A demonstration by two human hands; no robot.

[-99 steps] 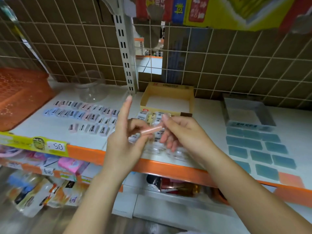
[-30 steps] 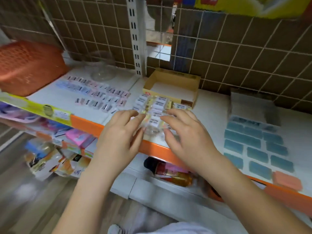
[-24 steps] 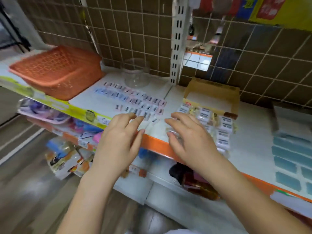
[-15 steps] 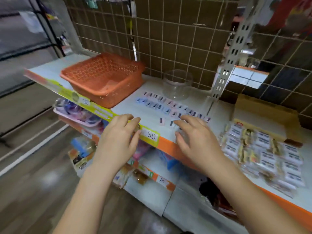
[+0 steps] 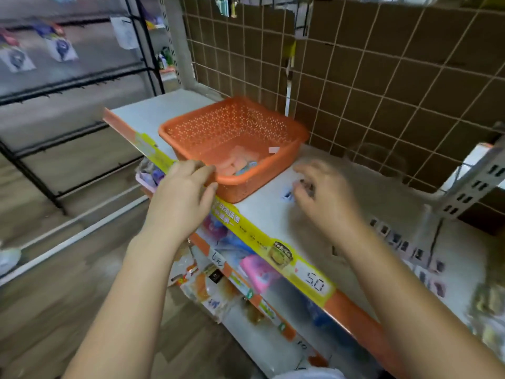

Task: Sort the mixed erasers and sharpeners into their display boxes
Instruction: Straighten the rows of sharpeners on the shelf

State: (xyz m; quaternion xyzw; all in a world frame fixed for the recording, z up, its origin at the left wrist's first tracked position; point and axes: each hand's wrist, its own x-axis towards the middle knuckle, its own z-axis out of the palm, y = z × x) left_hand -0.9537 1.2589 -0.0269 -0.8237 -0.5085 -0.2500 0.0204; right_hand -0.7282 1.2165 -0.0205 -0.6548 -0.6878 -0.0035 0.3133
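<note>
Reaching toward the orange basket, the left hand has loose, empty fingers at its near rim; the right hand hovers with loosely curled fingers over a small blue item on the shelf, grip unclear in the blur. Pink and blue pieces lie in the basket. Better to steady the rim, then pick singly. Rows of small sharpeners crowd the right.
</note>
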